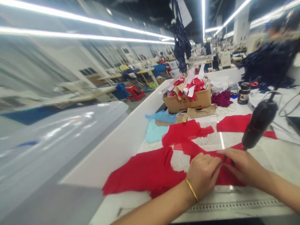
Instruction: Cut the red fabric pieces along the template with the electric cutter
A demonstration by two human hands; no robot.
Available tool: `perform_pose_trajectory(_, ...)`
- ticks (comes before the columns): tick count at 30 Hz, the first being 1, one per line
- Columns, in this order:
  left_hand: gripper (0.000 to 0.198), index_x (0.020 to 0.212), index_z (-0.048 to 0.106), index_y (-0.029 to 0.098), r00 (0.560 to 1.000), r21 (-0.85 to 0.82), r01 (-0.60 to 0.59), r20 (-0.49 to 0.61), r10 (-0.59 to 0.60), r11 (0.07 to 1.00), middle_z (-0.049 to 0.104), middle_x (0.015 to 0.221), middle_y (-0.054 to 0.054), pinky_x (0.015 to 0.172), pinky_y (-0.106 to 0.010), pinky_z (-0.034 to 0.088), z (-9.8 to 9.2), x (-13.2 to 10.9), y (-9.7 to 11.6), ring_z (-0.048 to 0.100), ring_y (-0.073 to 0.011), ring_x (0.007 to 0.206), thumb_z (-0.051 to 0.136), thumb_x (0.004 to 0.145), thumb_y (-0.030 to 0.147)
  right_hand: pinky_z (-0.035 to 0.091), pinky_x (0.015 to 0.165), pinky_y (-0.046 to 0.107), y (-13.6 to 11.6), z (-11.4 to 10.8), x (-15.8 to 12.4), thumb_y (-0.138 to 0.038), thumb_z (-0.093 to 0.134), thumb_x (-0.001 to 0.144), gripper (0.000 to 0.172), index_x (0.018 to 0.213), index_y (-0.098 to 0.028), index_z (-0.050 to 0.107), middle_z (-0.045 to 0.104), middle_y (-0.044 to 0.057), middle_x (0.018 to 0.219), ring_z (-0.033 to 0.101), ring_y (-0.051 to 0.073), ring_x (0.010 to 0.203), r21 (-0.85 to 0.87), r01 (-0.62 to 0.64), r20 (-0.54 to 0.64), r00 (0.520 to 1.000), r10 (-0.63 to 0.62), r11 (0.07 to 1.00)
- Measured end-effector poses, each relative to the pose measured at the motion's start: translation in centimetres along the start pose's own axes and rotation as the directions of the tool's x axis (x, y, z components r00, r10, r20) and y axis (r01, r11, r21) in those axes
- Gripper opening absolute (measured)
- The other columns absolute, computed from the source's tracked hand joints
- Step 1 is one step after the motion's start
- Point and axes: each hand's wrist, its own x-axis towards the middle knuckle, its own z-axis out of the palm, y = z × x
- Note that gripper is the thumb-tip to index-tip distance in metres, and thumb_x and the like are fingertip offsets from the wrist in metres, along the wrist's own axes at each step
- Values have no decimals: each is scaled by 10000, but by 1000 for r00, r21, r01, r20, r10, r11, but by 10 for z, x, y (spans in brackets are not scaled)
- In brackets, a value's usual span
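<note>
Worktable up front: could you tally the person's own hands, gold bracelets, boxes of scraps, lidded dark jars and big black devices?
Hands: 2 (left hand, right hand)
Gold bracelet: 1
Box of scraps: 1
Dark jar: 1
Big black device: 1
Total: 6

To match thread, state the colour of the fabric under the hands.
The fabric is red, as the head view shows.

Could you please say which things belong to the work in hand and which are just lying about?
Likely in use:
red fabric, under left hand and right hand
perhaps the black device

Apparently lying about:
cardboard box
dark jar
maroon cloth
</note>
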Motion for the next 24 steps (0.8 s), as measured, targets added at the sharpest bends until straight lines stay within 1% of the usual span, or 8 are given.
perform_pose_trajectory(2,240,953,655,174,999,-22,-6,-51,5,1000,695,730,-32,602,-303,391,-8,-3,3,630,-175,619,431,1039,170,585,657,286,-8,7,7,-105,507,933,180,959,-194,661,760,58,839,739,192,734,-14,35,-63,997,-36,999)
perform_pose_trajectory(4,200,1022,651,166,996,-34,2,-94,-5,999,699,763,-36,625,-299,408,-16,-7,3,631,-179,653,453,1043,173,547,576,265,-16,10,14,-99,493,934,192,863,-194,643,725,34,725,700,173,625,-50,68,-146,986,-75,996)
perform_pose_trajectory(8,179,1139,639,159,989,-26,97,-112,-99,995,706,859,-59,716,-318,474,-30,-18,-10,647,-210,769,508,1026,203,577,611,242,-31,4,26,-86,491,927,200,911,-193,659,743,33,762,720,160,660,-43,64,-269,960,-73,997)
perform_pose_trajectory(10,214,1166,645,166,978,-55,187,-81,-191,981,709,931,-76,789,-346,511,-32,-24,-24,660,-233,862,511,1002,201,593,635,234,-37,-1,29,-75,492,915,214,924,-201,665,748,28,781,729,155,686,-20,54,-279,959,-58,998)
perform_pose_trajectory(13,272,1151,660,159,940,-178,331,-28,-341,927,709,1005,-102,891,-398,541,-32,-29,-47,664,-256,970,478,950,153,608,650,241,-47,-10,30,-64,480,911,254,950,-215,680,755,24,804,735,158,705,9,68,-256,964,-63,998)
perform_pose_trajectory(15,297,1126,668,146,922,-246,375,-4,-388,894,711,1030,-117,941,-424,545,-29,-29,-59,664,-260,1012,448,929,123,613,653,245,-53,-17,30,-66,483,926,262,969,-221,690,758,26,816,736,157,711,25,85,-248,966,-77,996)
perform_pose_trajectory(19,346,1140,686,148,922,-314,381,57,-384,869,720,1127,-123,1033,-425,531,-22,-17,-62,664,-247,1102,421,928,84,615,649,215,-61,-32,27,-43,508,931,255,970,-209,698,754,30,831,742,142,725,-10,177,-216,960,-175,984)
perform_pose_trajectory(24,483,1138,747,198,927,-419,351,280,-249,837,733,1188,-60,1106,-338,488,-8,13,-43,655,-192,1181,453,833,-34,627,736,184,-69,-56,16,-7,566,898,266,985,-205,721,777,47,936,768,139,808,-199,301,-146,932,-332,933)
